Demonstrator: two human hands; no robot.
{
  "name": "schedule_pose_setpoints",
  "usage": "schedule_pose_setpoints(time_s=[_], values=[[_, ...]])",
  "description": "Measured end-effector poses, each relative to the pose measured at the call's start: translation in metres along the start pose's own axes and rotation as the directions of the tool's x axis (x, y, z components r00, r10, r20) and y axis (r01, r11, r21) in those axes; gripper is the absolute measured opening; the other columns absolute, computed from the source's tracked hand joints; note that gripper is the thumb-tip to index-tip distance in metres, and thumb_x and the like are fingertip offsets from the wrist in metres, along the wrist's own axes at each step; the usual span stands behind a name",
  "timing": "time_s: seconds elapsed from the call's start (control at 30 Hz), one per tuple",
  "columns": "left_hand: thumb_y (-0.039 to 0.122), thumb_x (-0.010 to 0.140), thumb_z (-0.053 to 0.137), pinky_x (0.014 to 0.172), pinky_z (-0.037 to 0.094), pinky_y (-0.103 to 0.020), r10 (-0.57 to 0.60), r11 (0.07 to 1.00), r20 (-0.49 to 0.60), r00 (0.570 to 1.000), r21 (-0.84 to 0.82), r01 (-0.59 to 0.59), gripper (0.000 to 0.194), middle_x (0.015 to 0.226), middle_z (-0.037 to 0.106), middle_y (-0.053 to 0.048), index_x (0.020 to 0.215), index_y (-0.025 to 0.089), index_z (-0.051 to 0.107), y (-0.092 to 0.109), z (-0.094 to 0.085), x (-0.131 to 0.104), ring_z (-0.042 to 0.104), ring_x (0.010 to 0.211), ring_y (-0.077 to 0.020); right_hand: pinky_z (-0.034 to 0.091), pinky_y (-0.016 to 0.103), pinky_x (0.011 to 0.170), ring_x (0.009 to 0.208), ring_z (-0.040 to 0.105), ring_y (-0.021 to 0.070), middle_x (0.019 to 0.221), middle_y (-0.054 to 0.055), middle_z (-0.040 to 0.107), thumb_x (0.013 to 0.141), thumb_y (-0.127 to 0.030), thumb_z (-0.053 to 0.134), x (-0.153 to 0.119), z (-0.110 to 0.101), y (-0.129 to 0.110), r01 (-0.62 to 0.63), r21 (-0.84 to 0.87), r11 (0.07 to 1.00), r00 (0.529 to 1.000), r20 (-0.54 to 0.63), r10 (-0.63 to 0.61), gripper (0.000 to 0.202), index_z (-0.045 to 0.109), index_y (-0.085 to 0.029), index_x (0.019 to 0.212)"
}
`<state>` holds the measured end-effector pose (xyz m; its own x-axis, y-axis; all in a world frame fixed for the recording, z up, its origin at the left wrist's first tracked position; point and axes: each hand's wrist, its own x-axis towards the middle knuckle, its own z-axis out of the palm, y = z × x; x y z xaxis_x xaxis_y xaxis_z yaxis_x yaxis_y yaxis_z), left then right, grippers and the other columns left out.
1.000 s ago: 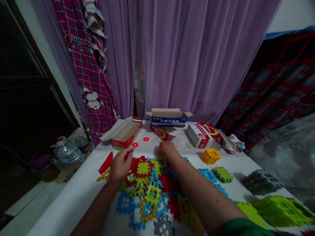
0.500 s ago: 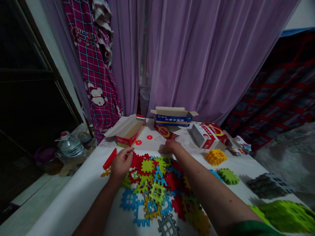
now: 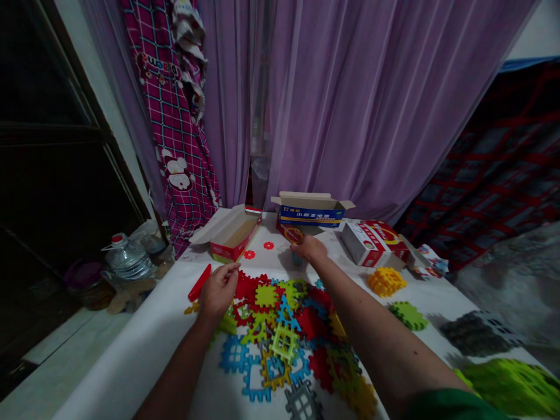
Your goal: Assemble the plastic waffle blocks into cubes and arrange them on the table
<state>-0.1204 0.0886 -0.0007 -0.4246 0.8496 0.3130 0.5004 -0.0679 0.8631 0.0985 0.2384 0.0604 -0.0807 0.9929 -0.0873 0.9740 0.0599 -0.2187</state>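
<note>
My left hand (image 3: 219, 289) rests at the left edge of a heap of plastic building pieces (image 3: 266, 296). Its fingers are loosely bent, the thumb stands apart, and I see nothing in them. A long red piece (image 3: 200, 282) lies just left of it. Beyond the heap, my right hand (image 3: 311, 249) is closed, fingers pointing down, on a small blue piece (image 3: 297, 257) that is mostly hidden. Two red flower-shaped discs (image 3: 249, 255) lie on the white table between the hands and an open red box (image 3: 231, 248). The heap mixes red, green, blue, yellow and grey notched pieces.
A blue battery box (image 3: 311, 216) with raised flaps stands at the back, a red and white box (image 3: 366, 244) to its right. Stacked yellow pieces (image 3: 387, 281), green pieces (image 3: 408, 315) and grey pieces (image 3: 472, 333) line the right side. A water jug (image 3: 128, 256) sits low at the left.
My right hand has risen slightly and shifted right, and a small blue piece now shows under its fingers. My left hand holds nearly the same place. The whole view has shifted a little.
</note>
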Motion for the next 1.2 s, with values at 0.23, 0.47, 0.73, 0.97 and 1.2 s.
schedule_pose_setpoints(time_s=[0.23, 0.47, 0.73, 0.97, 1.2], values=[[0.028, 0.081, 0.048, 0.092, 0.050, -0.038, 0.082, 0.979, -0.013, 0.997, 0.188, -0.078, 0.030, 0.104, 0.072, -0.007, 0.100, 0.021, 0.070, -0.002, -0.005, -0.001, 0.066, 0.097, -0.0222, 0.048, 0.023, 0.071, 0.087, 0.068, 0.0208, 0.088, 0.004, 0.074, 0.076, -0.048, 0.067, -0.027, -0.026, 0.013, 0.273, 0.029, 0.962, 0.937, 0.219, -0.273, 0.033, 0.077, -0.021, 0.091], [0.025, 0.085, 0.041, 0.089, 0.051, -0.034, 0.179, 0.970, -0.171, 0.969, 0.192, -0.145, 0.031, 0.096, 0.072, -0.005, 0.096, 0.022, 0.070, -0.010, -0.008, -0.001, 0.066, 0.094, -0.0210, 0.045, 0.032, 0.097, 0.116, 0.056, 0.0206, 0.129, 0.007, 0.060, 0.092, -0.028, 0.058, 0.001, 0.013, -0.029, 0.406, 0.024, 0.914, 0.908, 0.103, -0.406, 0.029, 0.063, -0.023, 0.121], [0.021, 0.084, 0.039, 0.089, 0.050, -0.034, 0.242, 0.962, -0.304, 0.921, 0.196, -0.188, 0.031, 0.095, 0.072, -0.007, 0.093, 0.020, 0.069, -0.013, -0.015, 0.001, 0.065, 0.094, -0.0210, 0.052, 0.042, 0.088, 0.104, 0.060, 0.0203, 0.124, 0.008, 0.057, 0.093, -0.037, 0.058, 0.041, 0.061, -0.065, 0.334, -0.023, 0.942, 0.941, 0.069, -0.332, 0.034, 0.056, -0.019, 0.123], [0.022, 0.085, 0.040, 0.090, 0.050, -0.034, 0.181, 0.977, -0.332, 0.926, 0.169, -0.131, 0.031, 0.097, 0.071, -0.007, 0.095, 0.018, 0.069, -0.015, -0.013, 0.000, 0.065, 0.095, -0.0209, 0.044, 0.027, 0.092, 0.116, 0.059, 0.0243, 0.122, 0.015, 0.064, 0.092, -0.034, 0.053, 0.043, 0.060, -0.067, 0.248, -0.027, 0.968, 0.965, 0.094, -0.245, 0.032, 0.069, -0.016, 0.112], [0.026, 0.085, 0.041, 0.089, 0.051, -0.034, 0.146, 0.986, -0.349, 0.926, 0.132, -0.106, 0.030, 0.097, 0.072, -0.007, 0.095, 0.019, 0.068, -0.016, -0.014, 0.002, 0.066, 0.095, -0.0214, 0.050, 0.041, 0.091, 0.107, 0.060, 0.0211, 0.124, 0.009, 0.058, 0.094, -0.037, 0.057, 0.045, 0.055, -0.066, 0.232, 0.037, 0.972, 0.958, 0.162, -0.235, 0.033, 0.058, -0.018, 0.121]])
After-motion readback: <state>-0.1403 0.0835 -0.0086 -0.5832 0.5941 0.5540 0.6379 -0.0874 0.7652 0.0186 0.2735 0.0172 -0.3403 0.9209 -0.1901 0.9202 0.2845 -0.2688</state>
